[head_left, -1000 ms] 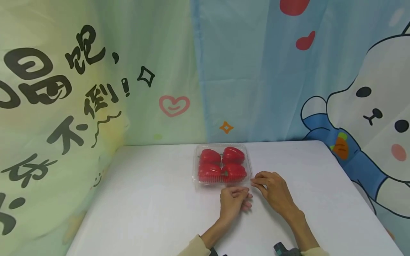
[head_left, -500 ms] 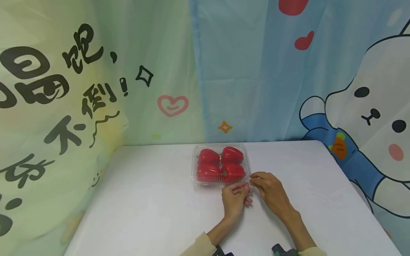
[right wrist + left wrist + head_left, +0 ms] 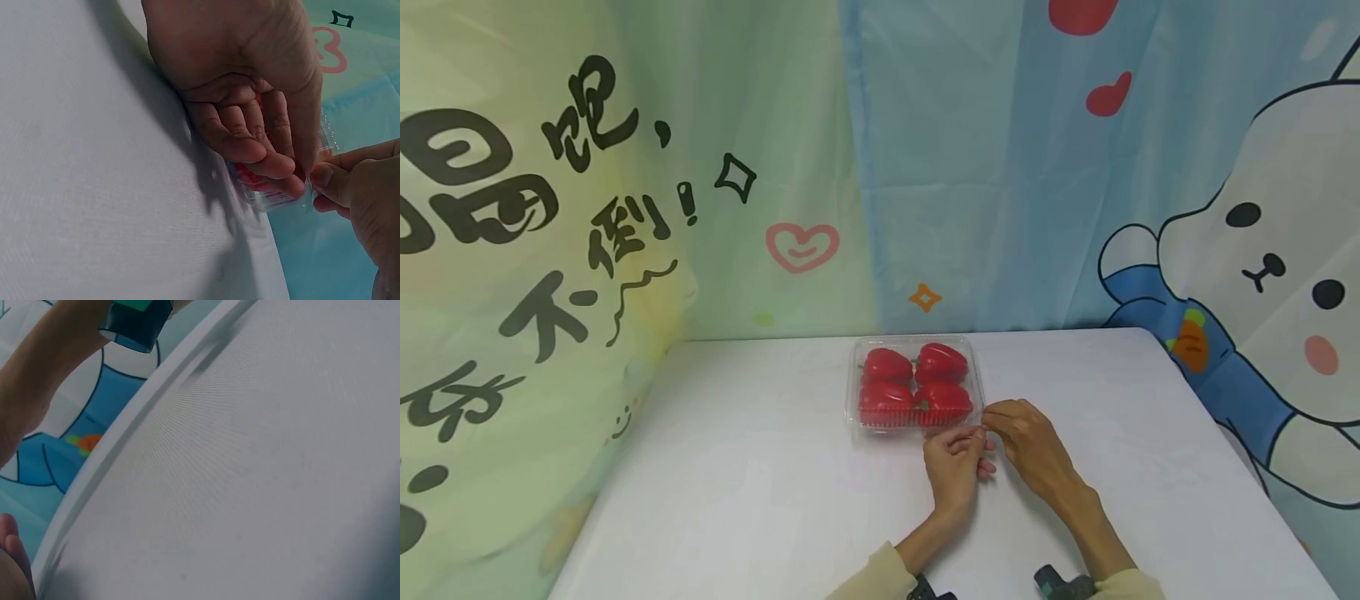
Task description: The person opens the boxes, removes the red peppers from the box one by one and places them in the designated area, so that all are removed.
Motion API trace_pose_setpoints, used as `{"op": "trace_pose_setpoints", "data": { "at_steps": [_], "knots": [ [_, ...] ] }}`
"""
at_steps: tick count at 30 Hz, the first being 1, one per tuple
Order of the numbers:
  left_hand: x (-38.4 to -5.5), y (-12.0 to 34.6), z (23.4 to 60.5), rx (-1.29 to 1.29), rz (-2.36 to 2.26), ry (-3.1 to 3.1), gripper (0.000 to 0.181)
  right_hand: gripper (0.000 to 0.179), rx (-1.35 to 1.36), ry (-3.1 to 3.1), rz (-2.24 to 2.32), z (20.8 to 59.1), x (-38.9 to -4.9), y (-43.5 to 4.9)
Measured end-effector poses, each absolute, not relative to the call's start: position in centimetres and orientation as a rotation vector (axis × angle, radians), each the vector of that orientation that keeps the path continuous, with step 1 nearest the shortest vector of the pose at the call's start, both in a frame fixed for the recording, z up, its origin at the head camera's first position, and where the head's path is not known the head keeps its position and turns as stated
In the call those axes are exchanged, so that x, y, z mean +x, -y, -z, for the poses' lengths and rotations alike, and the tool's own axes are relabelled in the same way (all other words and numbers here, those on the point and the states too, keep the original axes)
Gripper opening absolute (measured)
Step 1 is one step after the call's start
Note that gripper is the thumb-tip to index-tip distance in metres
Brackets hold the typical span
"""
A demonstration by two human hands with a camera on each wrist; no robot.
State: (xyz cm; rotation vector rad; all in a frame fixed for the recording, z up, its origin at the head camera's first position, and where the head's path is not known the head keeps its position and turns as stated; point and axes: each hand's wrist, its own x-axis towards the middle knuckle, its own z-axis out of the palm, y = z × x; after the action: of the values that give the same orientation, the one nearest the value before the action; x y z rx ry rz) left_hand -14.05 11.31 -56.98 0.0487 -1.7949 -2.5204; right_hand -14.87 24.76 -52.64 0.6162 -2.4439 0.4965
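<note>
A clear plastic clamshell box sits near the back of the white table, with several red bell peppers inside. Its ribbed front wall faces me. At the front right corner, my left hand and my right hand come together. Seen from the right wrist, the left hand pinches the clear plastic edge between thumb and index finger, its other fingers loosely bent. Right beside it the right hand pinches the same edge with thumb and finger. Only a few fingers of the left hand enter the left wrist view.
The white table extends to both sides and in front of the box. A printed curtain hangs behind and at the sides. Dark wrist devices are strapped on near the sleeves.
Both hands have moved closer together at the box's front right corner; the left hand has shifted slightly forward and right. The box stays in place, and the whole view has drifted slightly left.
</note>
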Motion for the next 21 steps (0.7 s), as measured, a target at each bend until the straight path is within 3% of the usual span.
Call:
{"op": "trace_pose_setpoints", "data": {
  "at_steps": [21],
  "knots": [
    [-14.68,-11.75,57.04,0.126,2.588,1.729,0.012,0.044,0.729,2.360,-0.458,52.89,-15.21,-24.92]
  ]
}}
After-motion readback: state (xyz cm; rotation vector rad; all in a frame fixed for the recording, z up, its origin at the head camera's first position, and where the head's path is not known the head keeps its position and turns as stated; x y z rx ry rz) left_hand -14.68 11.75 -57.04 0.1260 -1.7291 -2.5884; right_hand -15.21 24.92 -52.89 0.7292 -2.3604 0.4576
